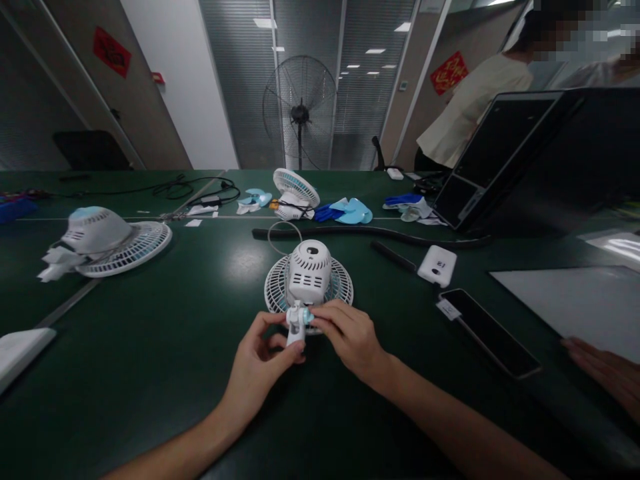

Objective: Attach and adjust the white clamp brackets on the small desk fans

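Observation:
A small white fan (310, 273) lies face down on the green table in front of me, its round grille under the motor housing. My left hand (267, 353) grips the white neck bracket (296, 333) at the fan's near side, thumb and fingers on either side of it. On the bracket's right side sits a light blue knob (307, 316), which my right hand (350, 333) pinches between thumb and fingertips. A thin pale cable (285, 227) loops behind the housing.
Another white fan (107, 240) lies at left, and one (295, 193) stands tilted farther back. Blue fan blades (356, 211), a black tube (370, 231), a white power bank (437, 265) and a phone (490, 331) lie around. Another person's hand (607, 373) rests at right by a whiteish sheet (575, 300).

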Tool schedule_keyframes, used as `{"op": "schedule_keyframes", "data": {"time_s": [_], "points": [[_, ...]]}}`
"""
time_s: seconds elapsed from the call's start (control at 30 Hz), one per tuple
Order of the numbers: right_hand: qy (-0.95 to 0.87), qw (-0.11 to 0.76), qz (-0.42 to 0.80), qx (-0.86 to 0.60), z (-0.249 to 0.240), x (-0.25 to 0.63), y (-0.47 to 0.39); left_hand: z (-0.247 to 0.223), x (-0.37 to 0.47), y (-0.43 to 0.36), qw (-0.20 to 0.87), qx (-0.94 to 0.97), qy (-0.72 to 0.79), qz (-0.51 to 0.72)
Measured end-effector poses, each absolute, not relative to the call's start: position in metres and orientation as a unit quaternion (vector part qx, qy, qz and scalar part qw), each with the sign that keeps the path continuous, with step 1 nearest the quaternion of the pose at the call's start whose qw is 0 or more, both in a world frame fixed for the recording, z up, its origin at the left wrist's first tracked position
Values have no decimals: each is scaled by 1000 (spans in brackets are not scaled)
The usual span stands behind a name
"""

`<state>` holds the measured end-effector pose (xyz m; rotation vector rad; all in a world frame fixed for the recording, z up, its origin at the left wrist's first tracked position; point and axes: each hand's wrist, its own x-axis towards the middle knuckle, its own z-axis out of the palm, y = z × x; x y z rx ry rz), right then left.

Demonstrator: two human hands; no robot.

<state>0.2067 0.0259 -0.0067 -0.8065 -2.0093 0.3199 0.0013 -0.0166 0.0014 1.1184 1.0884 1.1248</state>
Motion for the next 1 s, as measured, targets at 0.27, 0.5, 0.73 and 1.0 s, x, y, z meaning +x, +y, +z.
{"op": "schedule_keyframes", "data": {"time_s": [0.27, 0.5, 0.73, 1.0], "points": [[-784, 453, 214, -367, 1, 209, 23, 0, 2, -17, 560, 491, 462, 481], [-808, 465, 189, -309, -5, 222, 33, 3, 2, -17, 556, 492, 464, 483], [-809, 462, 192, -309, -5, 221, 36, 3, 2, -17, 559, 490, 463, 484], [-799, 442, 221, -344, 1, 216, 30, 0, 2, -19, 574, 489, 449, 479]]}}
